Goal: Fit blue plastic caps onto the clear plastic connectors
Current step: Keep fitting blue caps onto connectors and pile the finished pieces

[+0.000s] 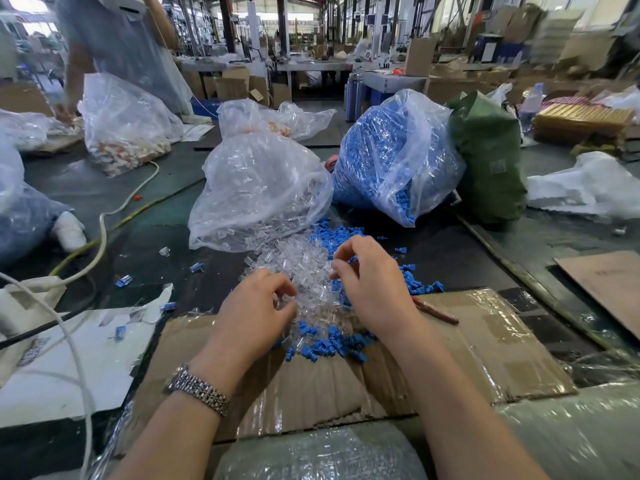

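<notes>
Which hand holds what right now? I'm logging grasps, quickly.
Left hand: fingers curled in the clear connectors; grip cannot be told.
Right hand: pinches a clear connector.

glossy clear connectors (304, 268), matt blue caps (332, 344)

Bare forearms, one wristwatch

The left hand (254, 317) has a silver metal link-bracelet watch (197, 389) at its wrist; the right hand (372, 284) wears nothing, no sleeves showing.

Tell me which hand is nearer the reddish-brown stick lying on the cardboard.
Right. The right hand sits just left of the reddish-brown stick, almost beside it. The left hand lies farther left, across the pile of clear connectors.
</notes>
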### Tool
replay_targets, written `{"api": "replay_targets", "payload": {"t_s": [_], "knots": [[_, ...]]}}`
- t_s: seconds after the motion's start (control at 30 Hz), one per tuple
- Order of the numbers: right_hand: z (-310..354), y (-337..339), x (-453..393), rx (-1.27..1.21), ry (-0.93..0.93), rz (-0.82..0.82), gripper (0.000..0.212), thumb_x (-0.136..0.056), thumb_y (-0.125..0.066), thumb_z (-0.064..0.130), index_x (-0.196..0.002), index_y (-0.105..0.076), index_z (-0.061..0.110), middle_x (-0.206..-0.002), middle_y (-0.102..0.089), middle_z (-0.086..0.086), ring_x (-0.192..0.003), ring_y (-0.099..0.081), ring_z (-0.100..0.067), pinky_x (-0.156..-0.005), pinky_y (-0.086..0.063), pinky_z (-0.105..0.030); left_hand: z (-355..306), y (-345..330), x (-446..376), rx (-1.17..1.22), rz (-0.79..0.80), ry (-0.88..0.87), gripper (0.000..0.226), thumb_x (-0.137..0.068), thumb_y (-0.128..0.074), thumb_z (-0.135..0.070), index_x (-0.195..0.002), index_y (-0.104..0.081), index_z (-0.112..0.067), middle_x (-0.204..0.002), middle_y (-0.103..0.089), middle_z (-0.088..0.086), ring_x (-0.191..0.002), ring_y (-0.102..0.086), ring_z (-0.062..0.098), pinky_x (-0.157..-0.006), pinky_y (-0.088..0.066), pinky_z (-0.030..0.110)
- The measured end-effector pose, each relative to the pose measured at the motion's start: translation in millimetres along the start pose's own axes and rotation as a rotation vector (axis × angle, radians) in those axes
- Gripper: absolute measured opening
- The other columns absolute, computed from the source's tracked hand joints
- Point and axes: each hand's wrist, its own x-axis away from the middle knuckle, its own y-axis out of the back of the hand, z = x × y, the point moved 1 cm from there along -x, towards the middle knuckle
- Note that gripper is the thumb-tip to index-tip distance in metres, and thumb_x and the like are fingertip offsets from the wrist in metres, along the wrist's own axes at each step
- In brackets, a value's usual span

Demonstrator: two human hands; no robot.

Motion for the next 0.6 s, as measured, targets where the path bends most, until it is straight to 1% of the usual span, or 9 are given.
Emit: {"api": "replay_targets", "payload": {"t_s": [0.07, 0.13, 0.2, 0.27, 0.33, 0.4, 0.5, 0.57, 0.6], "knots": [[-1.4, -0.8, -1.0, 0.035, 0.002, 0.007, 0.008, -0.101, -0.061, 0.023, -0.094, -0.059, 0.018, -0.098, -0.054, 0.006, -0.085, -0.058, -0.012, -0.079, -0.049, -0.033, -1.6, 0.1, -0.2, -0.003, -0.010, 0.002, 0.007, -0.092, -0.069, -0.034, -0.094, -0.063, -0.035, -0.093, -0.056, -0.017, -0.082, -0.052, -0.004, -0.068, -0.040, 0.013], [-2.6, -1.6, -0.6, 0.060, 0.005, 0.021, 0.008, -0.100, -0.062, 0.026, -0.095, -0.062, 0.019, -0.099, -0.053, 0.006, -0.085, -0.056, -0.011, -0.081, -0.049, -0.032, -3.1, -0.2, -0.3, 0.014, -0.025, 0.008, 0.010, -0.092, -0.071, -0.033, -0.089, -0.062, -0.037, -0.089, -0.057, -0.018, -0.079, -0.053, -0.005, -0.064, -0.038, 0.012], [-3.0, -1.5, -0.4, 0.052, 0.002, 0.023, 0.007, -0.098, -0.065, 0.026, -0.095, -0.064, 0.020, -0.097, -0.057, 0.007, -0.086, -0.057, -0.011, -0.081, -0.050, -0.032, -4.4, -1.4, -0.5, 0.040, -0.031, 0.024, 0.013, -0.092, -0.072, -0.031, -0.086, -0.062, -0.037, -0.087, -0.059, -0.018, -0.078, -0.054, -0.004, -0.064, -0.039, 0.013], [-3.4, -1.0, -0.3, 0.013, -0.026, 0.025, 0.006, -0.097, -0.066, 0.026, -0.094, -0.066, 0.021, -0.092, -0.063, 0.009, -0.085, -0.060, -0.010, -0.080, -0.051, -0.030, -4.5, -1.5, -1.2, 0.097, -0.061, 0.041, 0.012, -0.092, -0.073, -0.029, -0.089, -0.064, -0.036, -0.084, -0.062, -0.017, -0.075, -0.057, -0.002, -0.063, -0.040, 0.010], [-3.7, -0.5, -0.2, -0.054, -0.075, 0.040, 0.005, -0.097, -0.066, 0.026, -0.093, -0.066, 0.023, -0.085, -0.067, 0.010, -0.081, -0.064, -0.007, -0.077, -0.053, -0.028, -3.9, 1.8, -2.0, 0.256, -0.114, 0.066, 0.011, -0.091, -0.073, -0.025, -0.096, -0.068, -0.032, -0.083, -0.066, -0.013, -0.075, -0.061, -0.001, -0.062, -0.044, 0.009], [-3.6, -0.3, -0.2, -0.143, -0.110, 0.070, 0.007, -0.099, -0.065, 0.024, -0.092, -0.065, 0.024, -0.081, -0.070, 0.008, -0.079, -0.068, -0.006, -0.077, -0.055, -0.027, -2.5, 6.0, -2.7, 0.455, -0.114, 0.102, 0.016, -0.092, -0.073, -0.021, -0.103, -0.070, -0.032, -0.086, -0.070, -0.009, -0.076, -0.063, -0.003, -0.066, -0.049, 0.010], [-1.0, 0.6, 0.2, -0.287, -0.113, 0.110, 0.007, -0.099, -0.064, 0.019, -0.092, -0.065, 0.020, -0.081, -0.073, 0.004, -0.078, -0.070, -0.006, -0.080, -0.056, -0.027, -2.2, 8.8, -1.9, 0.766, -0.013, 0.208, 0.019, -0.093, -0.071, -0.016, -0.105, -0.074, -0.030, -0.090, -0.076, -0.004, -0.075, -0.065, 0.001, -0.069, -0.052, 0.018], [2.0, 2.1, 0.6, -0.366, -0.085, 0.134, 0.005, -0.099, -0.064, 0.015, -0.094, -0.065, 0.016, -0.082, -0.073, 0.001, -0.076, -0.070, -0.004, -0.076, -0.055, -0.022, -3.3, 9.6, -0.9, 1.022, 0.040, 0.271, 0.020, -0.086, -0.074, -0.014, -0.103, -0.079, -0.020, -0.091, -0.077, 0.001, -0.079, -0.066, 0.009, -0.072, -0.054, 0.022], [3.3, 2.8, 0.9, -0.395, -0.068, 0.144, 0.004, -0.099, -0.064, 0.013, -0.095, -0.065, 0.015, -0.083, -0.073, 0.000, -0.075, -0.069, -0.004, -0.073, -0.053, -0.018, -3.2, 10.2, -0.6, 1.138, 0.059, 0.287, 0.022, -0.080, -0.075, -0.014, -0.101, -0.080, -0.016, -0.090, -0.076, 0.003, -0.080, -0.067, 0.010, -0.072, -0.055, 0.022]]}}
